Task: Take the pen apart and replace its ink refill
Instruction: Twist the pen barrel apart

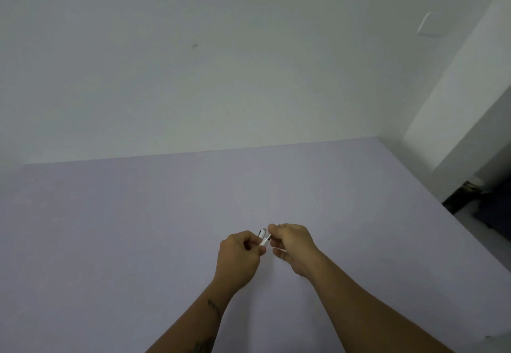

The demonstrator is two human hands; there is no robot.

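A small white and silver pen (pixel 264 238) is held between both hands above the pale lilac table (pixel 138 228). My left hand (pixel 240 253) is closed around the pen's lower part, with most of the barrel hidden in the fist. My right hand (pixel 290 245) pinches the pen's upper end with thumb and fingertips. A thin dark tip (pixel 278 225) shows just above the right fingers. Whether the pen is in one piece or two I cannot tell.
The table meets a plain white wall (pixel 221 62) at the back. A white pillar (pixel 456 104) stands at the right, with dark clutter (pixel 481 200) on the floor beyond the table's right edge.
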